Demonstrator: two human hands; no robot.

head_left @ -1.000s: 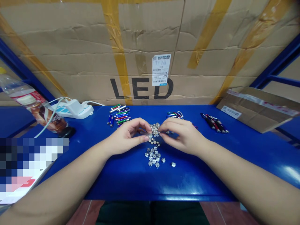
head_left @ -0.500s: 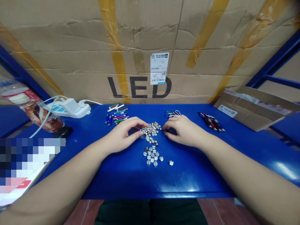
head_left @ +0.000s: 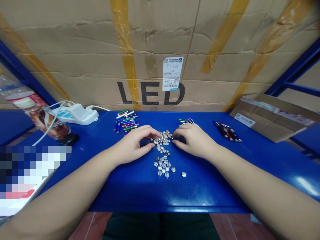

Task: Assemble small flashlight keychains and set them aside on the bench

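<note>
My left hand (head_left: 136,145) reaches to the left side of a heap of small silver button cells (head_left: 165,136). Its thumb and fingertips close around a round button cell (head_left: 156,141) at the heap's edge. My right hand (head_left: 195,138) is curled at the right side of the same heap, thumb and forefinger tips close together; whatever lies between them is too small to make out. Nearer to me lies a loose cluster of round silver caps (head_left: 163,165) with a bar across each. One more cap (head_left: 184,174) lies apart to the right.
Colourful metal tubes (head_left: 127,121) lie behind my left hand, cords (head_left: 190,120) behind my right. Dark and red pens (head_left: 226,131) and a small carton (head_left: 265,116) are right. A power strip (head_left: 87,116) and bottle (head_left: 50,121) stand left. A large carton (head_left: 97,66) closes off the back.
The view has shifted slightly. The fingers of both hands have moved a little at the heap, and the cell at my left fingertips now shows its round face.
</note>
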